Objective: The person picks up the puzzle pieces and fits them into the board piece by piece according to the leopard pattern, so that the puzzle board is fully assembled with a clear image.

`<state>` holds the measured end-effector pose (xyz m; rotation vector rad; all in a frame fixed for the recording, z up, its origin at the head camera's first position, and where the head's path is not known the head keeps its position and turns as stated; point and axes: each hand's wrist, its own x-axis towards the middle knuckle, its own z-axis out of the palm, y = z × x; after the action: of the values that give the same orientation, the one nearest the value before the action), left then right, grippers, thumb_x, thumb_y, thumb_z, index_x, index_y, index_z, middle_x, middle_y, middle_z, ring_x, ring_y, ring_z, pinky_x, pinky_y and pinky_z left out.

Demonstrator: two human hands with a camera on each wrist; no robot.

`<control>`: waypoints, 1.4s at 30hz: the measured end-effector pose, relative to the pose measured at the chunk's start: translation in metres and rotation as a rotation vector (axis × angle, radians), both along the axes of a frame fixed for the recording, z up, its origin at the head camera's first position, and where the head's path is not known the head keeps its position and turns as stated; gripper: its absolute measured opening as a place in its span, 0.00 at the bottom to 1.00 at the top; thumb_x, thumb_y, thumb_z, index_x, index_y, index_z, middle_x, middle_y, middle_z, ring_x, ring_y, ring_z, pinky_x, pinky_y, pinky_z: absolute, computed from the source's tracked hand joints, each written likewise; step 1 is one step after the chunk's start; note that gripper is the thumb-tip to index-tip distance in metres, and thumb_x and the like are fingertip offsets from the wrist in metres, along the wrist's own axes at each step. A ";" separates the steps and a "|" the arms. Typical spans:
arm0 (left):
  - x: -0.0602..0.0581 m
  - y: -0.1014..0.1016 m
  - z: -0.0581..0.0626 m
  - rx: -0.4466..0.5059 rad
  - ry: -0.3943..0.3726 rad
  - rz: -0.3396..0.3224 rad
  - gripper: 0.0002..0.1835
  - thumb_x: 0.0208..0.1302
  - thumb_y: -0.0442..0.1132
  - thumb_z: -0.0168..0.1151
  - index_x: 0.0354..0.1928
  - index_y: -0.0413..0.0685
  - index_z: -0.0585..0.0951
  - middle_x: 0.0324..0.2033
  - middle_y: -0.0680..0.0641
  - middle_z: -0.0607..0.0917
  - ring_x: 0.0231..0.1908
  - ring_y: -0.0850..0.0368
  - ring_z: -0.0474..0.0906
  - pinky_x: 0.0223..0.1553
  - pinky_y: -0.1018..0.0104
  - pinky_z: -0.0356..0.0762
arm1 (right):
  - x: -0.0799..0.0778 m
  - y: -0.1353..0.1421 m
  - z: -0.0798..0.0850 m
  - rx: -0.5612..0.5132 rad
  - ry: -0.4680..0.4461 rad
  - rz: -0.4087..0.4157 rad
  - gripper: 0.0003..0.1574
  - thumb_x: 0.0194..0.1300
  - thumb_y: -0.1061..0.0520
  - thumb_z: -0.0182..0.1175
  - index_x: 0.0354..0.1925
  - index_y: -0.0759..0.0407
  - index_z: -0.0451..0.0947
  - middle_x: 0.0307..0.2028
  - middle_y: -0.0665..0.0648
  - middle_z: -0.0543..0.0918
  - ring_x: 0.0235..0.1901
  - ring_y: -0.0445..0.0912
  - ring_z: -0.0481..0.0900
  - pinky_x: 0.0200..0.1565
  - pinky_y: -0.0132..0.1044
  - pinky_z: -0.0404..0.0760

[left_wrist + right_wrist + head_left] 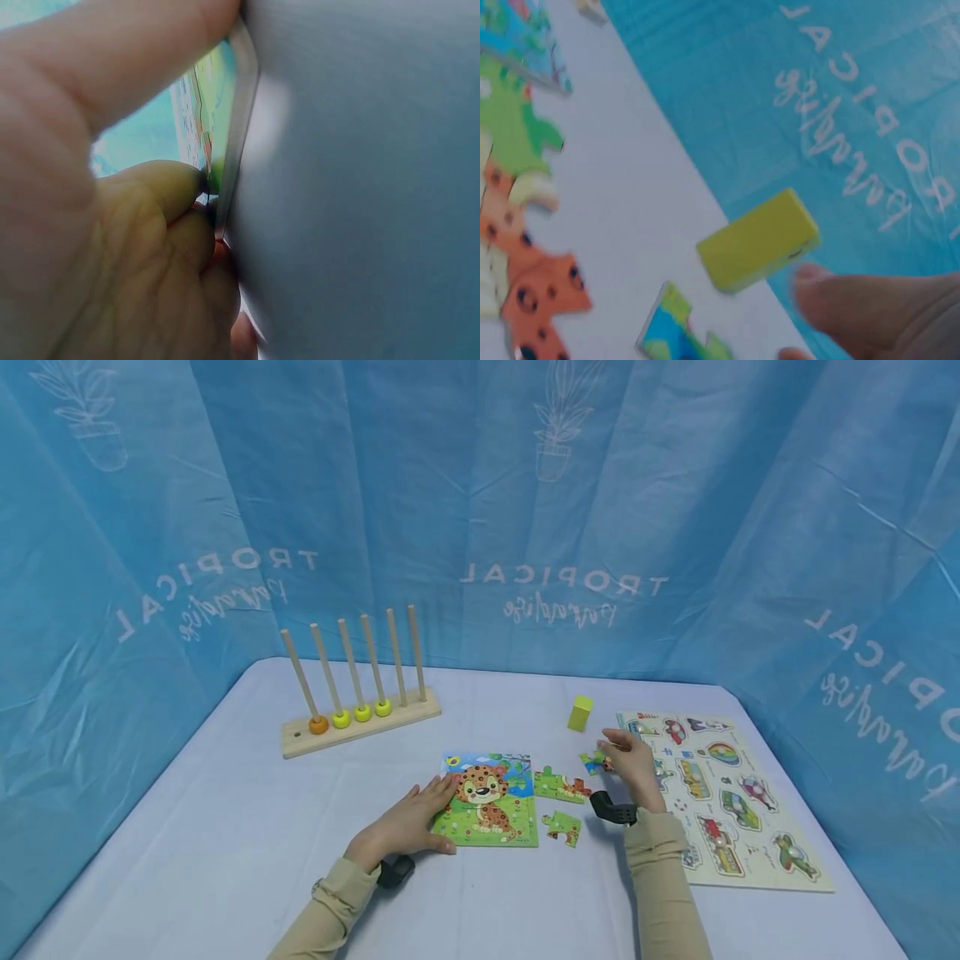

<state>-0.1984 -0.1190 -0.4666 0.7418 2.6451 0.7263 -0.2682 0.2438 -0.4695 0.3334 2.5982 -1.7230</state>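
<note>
A square jigsaw puzzle (487,827) with a spotted leopard cub lies at the table's middle. My left hand (408,820) rests at its left edge, fingers straight over the picture and thumb by the lower corner. In the left wrist view, the fingertips meet the edge of the board (238,127). My right hand (632,764) hovers at a blue-green puzzle piece (590,764), thumb and fingers apart with nothing between them. Just right of the board lie a strip of joined pieces (553,785) and a loose green piece (562,827).
A yellow block (580,713) stands behind the right hand. To the right lies a knobbed picture board (757,860) with vehicles, partly under the right forearm. At the back left is a wooden peg rack (405,717) with several beads. Blue curtains (480,510) surround the table.
</note>
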 end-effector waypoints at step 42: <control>-0.001 0.000 -0.002 0.002 0.000 0.000 0.53 0.56 0.51 0.70 0.76 0.40 0.51 0.75 0.37 0.51 0.76 0.39 0.44 0.75 0.37 0.43 | 0.003 -0.020 -0.009 0.483 0.094 0.101 0.37 0.57 0.58 0.68 0.64 0.64 0.70 0.54 0.71 0.73 0.52 0.63 0.67 0.48 0.56 0.72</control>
<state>-0.1994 -0.1191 -0.4686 0.7431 2.6449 0.7292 -0.2647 0.2235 -0.4784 0.1176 3.0153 -1.0889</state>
